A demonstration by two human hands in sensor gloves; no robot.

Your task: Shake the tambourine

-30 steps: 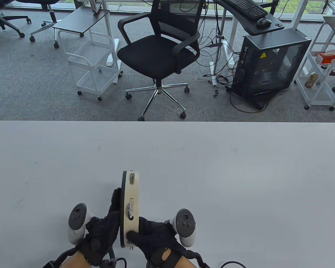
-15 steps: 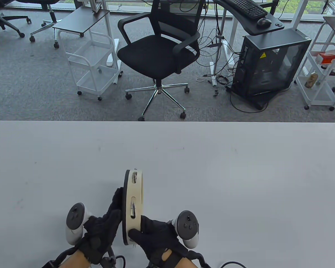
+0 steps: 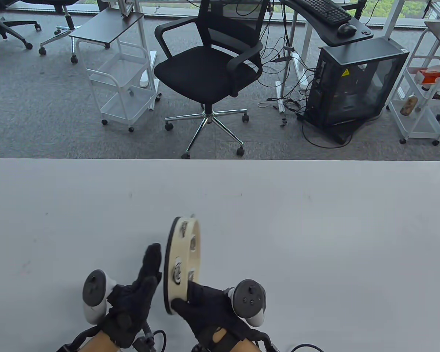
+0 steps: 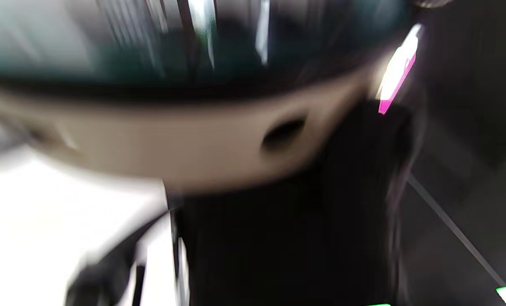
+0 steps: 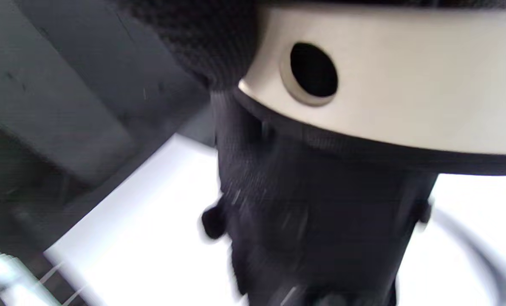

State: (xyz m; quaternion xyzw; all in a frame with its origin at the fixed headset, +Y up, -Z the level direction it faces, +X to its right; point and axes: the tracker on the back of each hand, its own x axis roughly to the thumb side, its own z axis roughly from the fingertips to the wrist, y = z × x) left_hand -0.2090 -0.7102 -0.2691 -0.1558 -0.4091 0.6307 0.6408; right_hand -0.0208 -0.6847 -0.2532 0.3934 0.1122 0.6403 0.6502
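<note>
A pale wooden tambourine point(image 3: 181, 262) with metal jingles and a dark head is held on edge above the white table point(image 3: 315, 238), tilted to the right. My right hand point(image 3: 201, 306) grips its near rim, thumb over the edge. My left hand point(image 3: 141, 286) is flat with fingers stretched, just left of the dark head, a narrow gap between them. The left wrist view is blurred and shows the rim point(image 4: 185, 140) with a round hole. The right wrist view shows the rim point(image 5: 405, 93) close up and a gloved finger point(image 5: 202, 38) over it.
The table's far edge point(image 3: 220, 160) runs across the middle of the table view. Behind it on the carpet stand a black office chair point(image 3: 209, 66), a white trolley point(image 3: 121, 73) and a computer case point(image 3: 355, 84).
The tambourine has tilted and swung to the right with my right hand. My left hand has come off the dark head and moved a little left. Both wrist views are blurred by motion.
</note>
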